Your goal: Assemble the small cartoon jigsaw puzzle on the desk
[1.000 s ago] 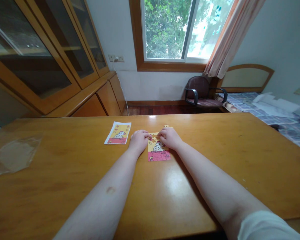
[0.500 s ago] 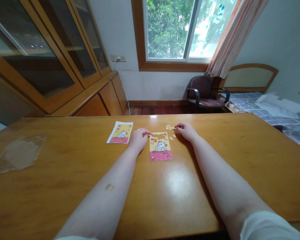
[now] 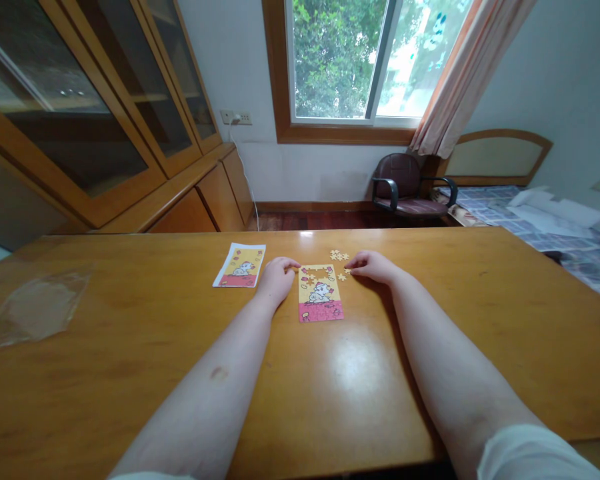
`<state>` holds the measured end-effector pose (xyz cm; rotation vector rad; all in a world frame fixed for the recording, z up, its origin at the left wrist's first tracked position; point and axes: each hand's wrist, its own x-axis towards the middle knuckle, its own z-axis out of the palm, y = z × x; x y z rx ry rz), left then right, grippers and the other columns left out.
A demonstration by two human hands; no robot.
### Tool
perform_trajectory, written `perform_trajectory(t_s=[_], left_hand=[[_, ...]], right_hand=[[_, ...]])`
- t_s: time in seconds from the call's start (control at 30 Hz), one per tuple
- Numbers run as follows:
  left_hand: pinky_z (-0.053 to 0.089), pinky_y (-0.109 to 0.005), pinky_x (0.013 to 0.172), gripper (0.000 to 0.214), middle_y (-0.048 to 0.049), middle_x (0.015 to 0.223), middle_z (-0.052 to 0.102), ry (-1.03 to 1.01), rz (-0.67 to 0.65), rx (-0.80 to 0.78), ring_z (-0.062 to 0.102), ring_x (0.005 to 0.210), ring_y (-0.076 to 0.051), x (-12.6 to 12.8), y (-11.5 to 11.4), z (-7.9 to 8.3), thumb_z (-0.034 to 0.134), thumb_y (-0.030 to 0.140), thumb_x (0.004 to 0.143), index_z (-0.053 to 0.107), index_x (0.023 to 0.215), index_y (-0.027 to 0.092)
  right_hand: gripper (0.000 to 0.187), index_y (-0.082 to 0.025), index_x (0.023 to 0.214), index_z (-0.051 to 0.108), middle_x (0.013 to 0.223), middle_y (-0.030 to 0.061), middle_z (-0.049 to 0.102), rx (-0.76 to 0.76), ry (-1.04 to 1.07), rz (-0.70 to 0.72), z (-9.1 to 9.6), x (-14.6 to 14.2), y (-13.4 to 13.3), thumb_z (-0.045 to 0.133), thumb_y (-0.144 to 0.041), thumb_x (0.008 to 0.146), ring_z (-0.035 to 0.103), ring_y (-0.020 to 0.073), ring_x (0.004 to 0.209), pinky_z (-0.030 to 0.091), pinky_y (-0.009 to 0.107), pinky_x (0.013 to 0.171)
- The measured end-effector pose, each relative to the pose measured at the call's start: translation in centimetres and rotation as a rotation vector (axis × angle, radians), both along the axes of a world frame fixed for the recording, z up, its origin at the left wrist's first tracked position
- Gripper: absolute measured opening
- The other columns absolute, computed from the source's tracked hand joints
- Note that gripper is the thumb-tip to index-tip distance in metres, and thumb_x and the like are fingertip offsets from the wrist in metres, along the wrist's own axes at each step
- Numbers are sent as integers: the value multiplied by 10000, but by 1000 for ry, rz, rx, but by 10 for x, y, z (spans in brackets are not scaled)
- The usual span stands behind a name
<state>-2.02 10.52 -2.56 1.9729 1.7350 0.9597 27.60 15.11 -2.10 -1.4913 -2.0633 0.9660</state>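
With the puzzle [image 3: 321, 295] taken as the centre of the dial and the window [image 3: 337, 63] set at twelve, both hands are seen well apart from each other. The puzzle is laid flat on the wooden table [image 3: 290, 393], its lower part coloured pink and its upper part yellow, with a white animal pictured between; a ragged gap is left near its twelve o'clock edge. At ten o'clock the left hand [image 3: 279, 273] is placed with its fingertips at the puzzle's upper corner; whether the edge is gripped cannot be told. At two o'clock the right hand [image 3: 373, 267] is held with thumb and finger at a small yellow piece [image 3: 348, 271]; whether it is pinched cannot be made out. A cluster of loose pieces [image 3: 335, 255] is spread at one o'clock, near the right hand. Beyond the left hand, towards ten o'clock, a printed sheet [image 3: 240, 265] bearing a similar picture is laid. A clear plastic bag [image 3: 33, 310] is seen at nine, and a chair [image 3: 404, 187] at one.
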Motion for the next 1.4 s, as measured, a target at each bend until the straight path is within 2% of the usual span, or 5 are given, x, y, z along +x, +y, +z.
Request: perform_trajectory(t_s=[0.17, 0.33, 0.6, 0.77, 1.4], left_hand=[[476, -366, 991, 335, -41, 1022, 711, -4, 1, 1, 621, 1032, -213, 0, 0, 0, 466, 91, 739, 742, 882, 218], [470, -373, 993, 324, -45, 1029, 712, -13, 6, -7, 617, 1038, -218, 2, -1, 1, 471, 97, 742, 739, 882, 214], [470, -371, 989, 312, -46, 1020, 715, -14, 3, -9, 620, 1034, -221, 2, -2, 3, 472, 114, 744, 737, 876, 210], [475, -357, 985, 312, -43, 1023, 714, -14, 6, -8, 623, 1037, -219, 2, -3, 5, 469, 109, 748, 736, 870, 216], [467, -364, 1000, 299, -43, 1026, 711, -26, 11, -16, 616, 1044, -214, 2, -1, 2, 477, 128, 758, 736, 883, 212]], right_hand=[[232, -188, 841, 786, 899, 43, 700, 108, -7, 5, 1, 0, 1, 591, -101, 752, 614, 144, 796, 469, 238, 782], [214, -151, 920, 755, 703, 19, 662, 15, -26, -100, 3, -2, -3, 646, -165, 736, 570, 130, 631, 448, 226, 610], [202, -178, 847, 777, 909, 41, 682, 58, -6, -37, 4, -3, -3, 653, -141, 692, 591, 125, 725, 461, 216, 678], [248, -152, 920, 750, 627, -3, 622, -34, 21, -112, 5, -2, -6, 637, -157, 699, 519, 110, 547, 394, 216, 520], [158, -171, 791, 754, 775, 37, 727, 15, -98, -132, 2, -1, 0, 774, -289, 687, 628, 153, 696, 458, 230, 616]])
